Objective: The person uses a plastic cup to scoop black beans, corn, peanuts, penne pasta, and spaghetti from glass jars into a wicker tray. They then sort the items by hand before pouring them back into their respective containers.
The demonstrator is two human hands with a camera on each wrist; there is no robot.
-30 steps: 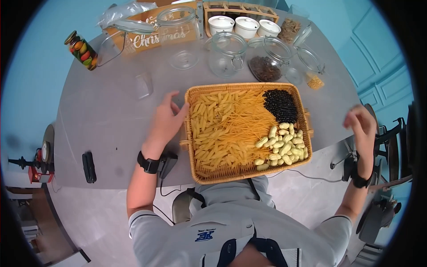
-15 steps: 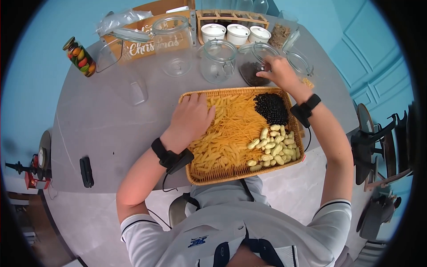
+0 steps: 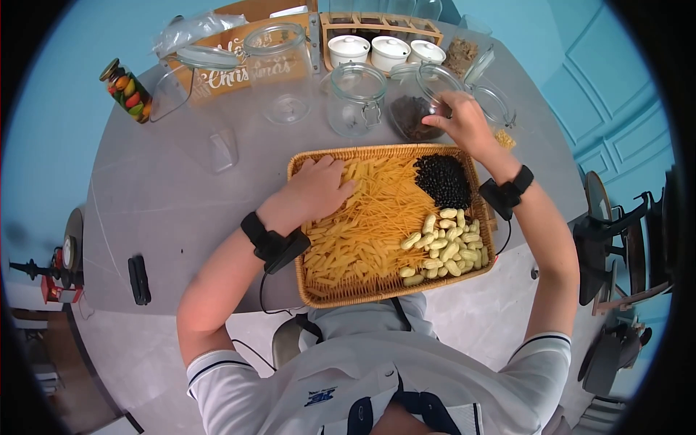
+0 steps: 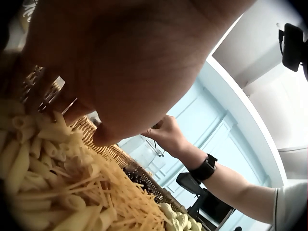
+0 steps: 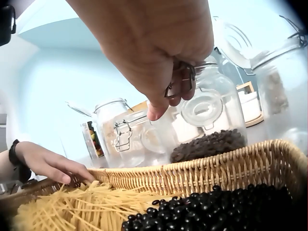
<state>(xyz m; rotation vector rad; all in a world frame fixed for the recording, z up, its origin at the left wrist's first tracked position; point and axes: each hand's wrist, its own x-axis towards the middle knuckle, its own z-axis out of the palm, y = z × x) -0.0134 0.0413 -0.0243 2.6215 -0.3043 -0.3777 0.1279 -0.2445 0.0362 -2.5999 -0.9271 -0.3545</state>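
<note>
In the head view a wicker basket (image 3: 391, 296) holds penne pasta (image 3: 341, 261), thin yellow noodles (image 3: 391, 203), black beans (image 3: 442, 181) and peanuts in shells (image 3: 449, 250). My left hand (image 3: 315, 190) rests over the penne at the basket's far left corner, fingers loosely bent by the rim. Beyond the basket, my right hand (image 3: 467, 123) is at a glass jar (image 3: 406, 109) with dark dried pieces (image 5: 209, 146) in its bottom. The right wrist view shows its fingers curled around a wire clasp (image 5: 193, 77) near the jar's mouth.
Glass clip-top jars (image 3: 357, 105) stand behind the basket. Further back are white lidded pots (image 3: 348, 51) in a wooden rack and a Christmas crate (image 3: 217, 78). A jar of colourful contents (image 3: 127, 94) stands at the left, and a black object (image 3: 139, 279) lies near the table's front edge.
My right hand has come in from the right side to the jar of dark pieces. My left hand has moved from outside the basket's left rim onto the penne.
</note>
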